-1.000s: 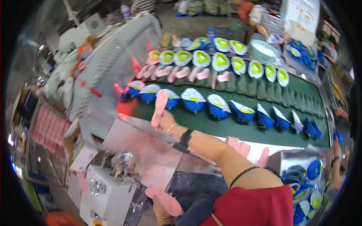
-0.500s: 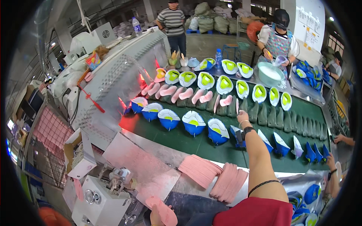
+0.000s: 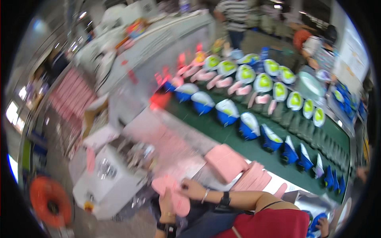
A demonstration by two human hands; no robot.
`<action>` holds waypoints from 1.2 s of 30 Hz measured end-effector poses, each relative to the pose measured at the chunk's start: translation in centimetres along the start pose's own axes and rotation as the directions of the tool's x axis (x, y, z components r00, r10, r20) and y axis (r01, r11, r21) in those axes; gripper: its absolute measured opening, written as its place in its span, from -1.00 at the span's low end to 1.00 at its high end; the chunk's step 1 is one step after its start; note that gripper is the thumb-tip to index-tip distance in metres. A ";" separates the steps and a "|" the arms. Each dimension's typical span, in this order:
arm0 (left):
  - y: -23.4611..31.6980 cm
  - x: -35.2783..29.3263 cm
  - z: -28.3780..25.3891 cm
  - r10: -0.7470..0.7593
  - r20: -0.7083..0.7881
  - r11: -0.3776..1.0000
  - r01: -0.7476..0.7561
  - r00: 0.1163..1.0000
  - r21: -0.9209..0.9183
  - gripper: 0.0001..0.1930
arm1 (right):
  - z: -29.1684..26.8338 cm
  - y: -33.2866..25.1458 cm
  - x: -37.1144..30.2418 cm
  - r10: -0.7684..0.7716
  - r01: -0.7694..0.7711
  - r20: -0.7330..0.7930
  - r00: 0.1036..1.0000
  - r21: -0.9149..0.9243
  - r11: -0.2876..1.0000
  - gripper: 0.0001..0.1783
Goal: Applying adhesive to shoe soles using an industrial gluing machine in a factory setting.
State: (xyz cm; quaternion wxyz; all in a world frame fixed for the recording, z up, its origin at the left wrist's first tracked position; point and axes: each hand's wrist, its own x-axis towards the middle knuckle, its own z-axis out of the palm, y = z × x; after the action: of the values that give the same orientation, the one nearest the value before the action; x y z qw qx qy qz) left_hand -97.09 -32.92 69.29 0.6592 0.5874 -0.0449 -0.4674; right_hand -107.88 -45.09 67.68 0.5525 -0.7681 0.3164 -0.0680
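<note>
My left hand (image 3: 166, 203), low in the picture, is closed around pink shoe insoles (image 3: 181, 204), which fan out above and beside it. Against the insoles' right edge, my right hand (image 3: 193, 189) has its fingers curled in a pinch; blur hides the exact grip. Ahead of both hands, stacks of pink insoles (image 3: 227, 162) lie at the edge of the green conveyor (image 3: 216, 134). Along the conveyor stand blue and white shoe uppers (image 3: 227, 112) and dark shoe lasts (image 3: 305, 129), some with pink insoles (image 3: 243, 90) on them.
To the left stands a white machine (image 3: 107, 178), with an orange ring-shaped object (image 3: 51, 201) on the floor. A large grey machine (image 3: 158, 59) glows red where the conveyor meets it. Across the conveyor a person (image 3: 321, 53) works by a pale green basin (image 3: 311, 85).
My right hand has drawn back from the lasts on the conveyor to the insoles in my left hand. The view has swung to the left, and the picture is blurred.
</note>
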 end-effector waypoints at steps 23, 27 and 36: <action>-1.3 -1.5 -4.5 -0.730 -0.304 0.683 0.662 0.612 -0.308 -0.62 | -4.4 -4.0 18.3 -0.443 0.156 -0.432 0.785 -0.554 0.818 -0.61; -1.7 -5.4 -4.4 -0.292 0.278 0.830 0.387 0.915 -0.401 -0.55 | -1.6 -4.7 20.3 0.094 -0.131 -0.205 0.974 -0.178 0.975 -0.54; -4.0 -5.7 -5.5 -0.075 0.158 0.996 0.082 0.985 -0.036 -0.58 | -5.7 -1.6 21.6 0.032 0.038 -0.585 0.810 0.107 0.994 -0.60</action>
State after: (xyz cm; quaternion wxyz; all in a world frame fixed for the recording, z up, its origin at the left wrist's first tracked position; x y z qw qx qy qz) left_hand -99.22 -24.56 67.11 0.6471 0.5360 -0.0634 -0.5385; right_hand -92.77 -61.53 66.01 0.4706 -0.6777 0.4656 -0.3201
